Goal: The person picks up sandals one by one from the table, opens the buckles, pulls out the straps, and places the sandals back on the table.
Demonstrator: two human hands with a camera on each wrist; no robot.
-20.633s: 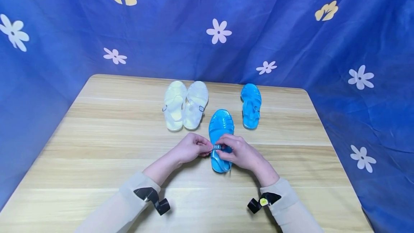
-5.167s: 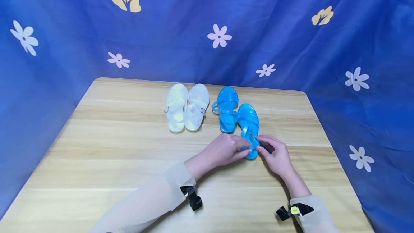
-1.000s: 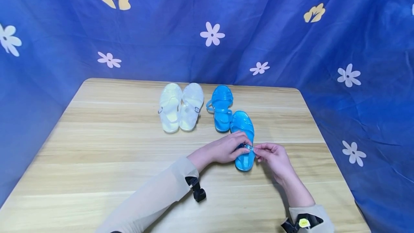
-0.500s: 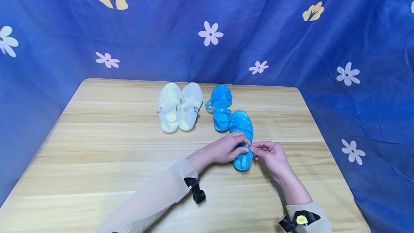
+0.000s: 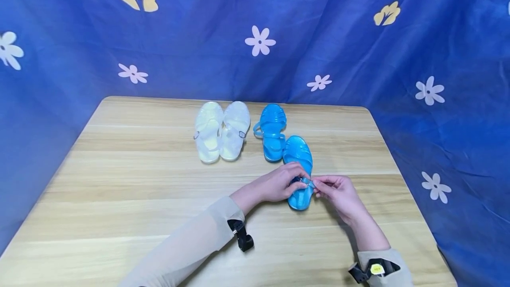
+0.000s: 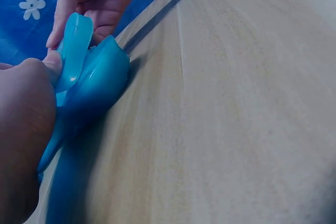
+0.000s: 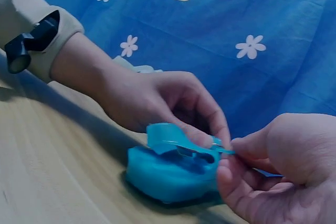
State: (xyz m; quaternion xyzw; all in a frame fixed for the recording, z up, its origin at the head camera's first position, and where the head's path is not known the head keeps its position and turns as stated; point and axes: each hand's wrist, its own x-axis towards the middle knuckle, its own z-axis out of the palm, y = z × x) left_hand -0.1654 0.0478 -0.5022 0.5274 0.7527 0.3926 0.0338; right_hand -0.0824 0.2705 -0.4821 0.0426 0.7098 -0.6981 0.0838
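Note:
In the head view a blue jelly sandal [image 5: 298, 149] lies on the table, toe pointing away from me. My left hand [image 5: 276, 183] pinches its ankle strap by the small metal buckle [image 7: 216, 141], from the left side. From the right, my right hand [image 5: 338, 194] pinches the strap's free end [image 7: 227, 151] between thumb and forefinger. The strap loop [image 6: 76, 51] stands up above the heel in the left wrist view. The left fingers cover part of the sandal's middle. Just behind and to the left lies the second blue sandal [image 5: 273, 116], with its strap looped out leftward.
A pair of white sandals [image 5: 209, 145] with thin dark buckles lies side by side left of the blue ones. The wooden table [image 5: 119, 180] ends at a blue flowered curtain [image 5: 199, 34] at the back and sides.
Since the oldest frame, one blue sandal has gone back beside the white pair; the other came forward from the back right. Within the last second, the right fingers shifted only slightly at the strap end.

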